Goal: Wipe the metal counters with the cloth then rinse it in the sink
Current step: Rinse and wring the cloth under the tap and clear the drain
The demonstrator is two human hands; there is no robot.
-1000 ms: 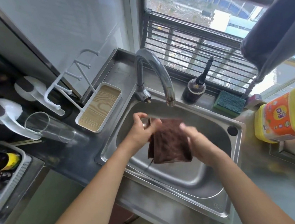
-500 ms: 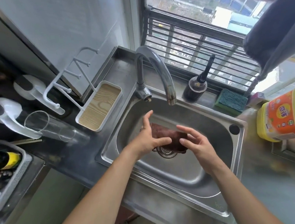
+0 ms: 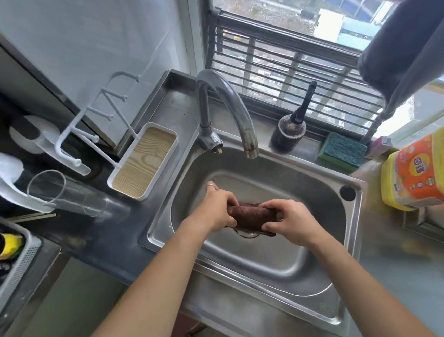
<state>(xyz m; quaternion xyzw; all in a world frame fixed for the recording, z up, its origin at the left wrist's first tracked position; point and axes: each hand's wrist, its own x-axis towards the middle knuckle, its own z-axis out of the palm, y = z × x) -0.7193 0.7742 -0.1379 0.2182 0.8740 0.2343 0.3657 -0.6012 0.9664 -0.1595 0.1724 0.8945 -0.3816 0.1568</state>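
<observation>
A dark brown cloth (image 3: 249,214) is bunched into a short roll low inside the steel sink (image 3: 284,267), just over the drain. My left hand (image 3: 214,208) grips its left end and my right hand (image 3: 286,220) grips its right end. Both hands are closed around the cloth. The curved metal faucet (image 3: 234,114) arches over the back of the basin, and no water is visible coming from its spout. The metal counter (image 3: 416,286) runs to the right of the sink.
A white tray with a wood-grain base (image 3: 143,161) and a clear glass (image 3: 66,192) stand left of the sink. Behind the basin are a dark brush jar (image 3: 288,133) and a green sponge (image 3: 343,150). A yellow detergent jug (image 3: 428,170) stands at the right.
The cloth hung open between my hands a second ago. It then dropped to the basin floor, and both hands have now closed on it, bunching it into a roll.
</observation>
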